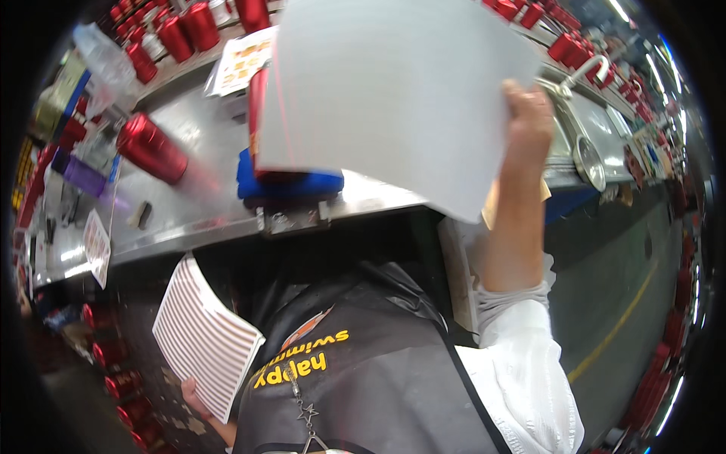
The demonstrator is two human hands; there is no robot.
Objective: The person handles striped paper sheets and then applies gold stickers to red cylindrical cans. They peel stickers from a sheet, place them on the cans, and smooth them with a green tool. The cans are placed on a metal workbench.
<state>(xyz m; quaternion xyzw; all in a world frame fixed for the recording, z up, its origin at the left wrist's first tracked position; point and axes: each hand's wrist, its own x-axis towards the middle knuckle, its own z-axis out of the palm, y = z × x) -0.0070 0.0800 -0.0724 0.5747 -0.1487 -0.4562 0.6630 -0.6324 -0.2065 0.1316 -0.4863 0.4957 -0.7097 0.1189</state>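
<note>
My right hand is raised at the right, its fingers closed on the edge of a large pale grey sheet. The sheet bends slightly and covers much of the workbench. Low at the left, my left hand grips the lower edge of a white sheet with brown stripes, held beside my apron. Behind the large sheet's left edge, a strip of a red object shows above a blue block at the bench's front. The rest of that red object is hidden.
On the metal workbench stand a red metal bottle and a purple bottle. Printed sheets lie behind. A sink with a tap and a steel bowl are at the right. Several red bottles line the back.
</note>
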